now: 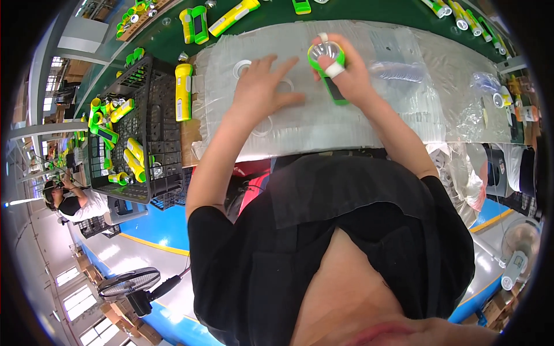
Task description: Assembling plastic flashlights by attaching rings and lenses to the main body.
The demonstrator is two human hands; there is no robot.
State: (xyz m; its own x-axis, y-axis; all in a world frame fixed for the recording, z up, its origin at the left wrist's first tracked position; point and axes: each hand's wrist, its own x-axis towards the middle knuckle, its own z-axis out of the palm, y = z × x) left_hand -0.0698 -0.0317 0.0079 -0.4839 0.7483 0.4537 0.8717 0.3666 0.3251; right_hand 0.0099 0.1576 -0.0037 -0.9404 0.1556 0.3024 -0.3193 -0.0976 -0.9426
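Observation:
My right hand (353, 74) is wrapped round a green flashlight (334, 92), with white tape or bands on some of its fingers. The flashlight's round silvery reflector head points up, and the thumb lies across it. To the left, my left hand (259, 89) hovers with fingers spread and holds nothing. Beneath and around it, several white rings (240, 69) lie on the plastic-covered work surface (323, 135). A yellow-and-green flashlight (183, 92) stretches along the left edge of this surface.
At the left stands a black crate (151, 135) of yellow-green flashlight parts. More flashlights (234, 17) lie along the green bench (259, 27) behind the plastic, others (461, 22) at far right. A person (81, 202) sits far left. A fan (130, 284) stands behind me.

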